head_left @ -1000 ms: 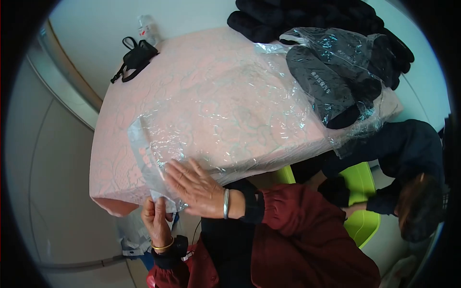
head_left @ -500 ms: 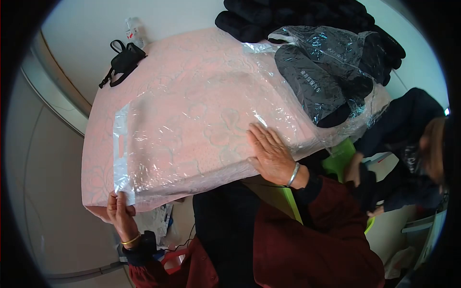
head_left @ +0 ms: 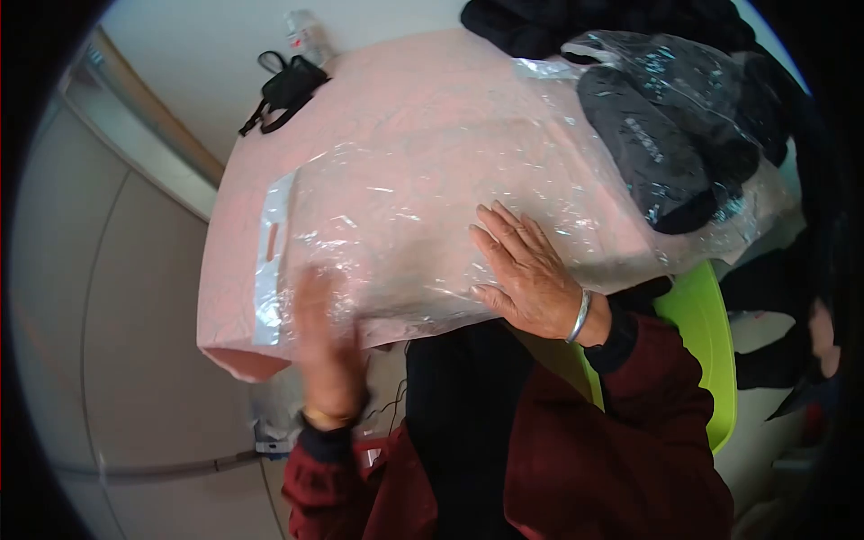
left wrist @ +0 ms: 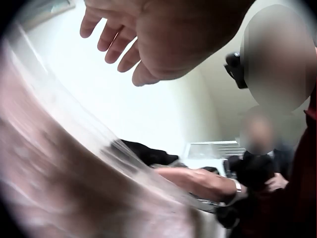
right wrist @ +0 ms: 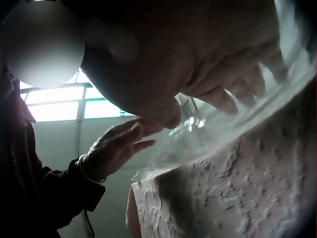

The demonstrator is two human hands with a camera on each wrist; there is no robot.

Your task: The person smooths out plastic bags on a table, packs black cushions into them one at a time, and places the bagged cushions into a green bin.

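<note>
A clear plastic bag (head_left: 405, 207) lies spread over the pink patterned cloth on the table, its white handle strip (head_left: 270, 261) with a slot at the left. My right hand (head_left: 531, 274) rests on the plastic near the front edge, fingers spread and straight. Blurred, my left hand (head_left: 330, 346) is over the bag's front left part, right of the strip. In the left wrist view that hand (left wrist: 163, 39) shows extended fingers holding nothing, raised above the plastic. The right wrist view shows my right palm (right wrist: 198, 59) against the plastic.
Dark grey slippers (head_left: 643, 153) in clear plastic lie at the table's right, with black plush items (head_left: 603, 22) behind. A black pouch (head_left: 292, 85) and clear bottle (head_left: 306, 38) stand at the back left. A green bin (head_left: 706, 342) is below the right edge, beside another person.
My left hand has let go of the strip's lower corner and moved right over the bag. My right hand moved right along the plastic earlier and now stays there. The other person has shifted right.
</note>
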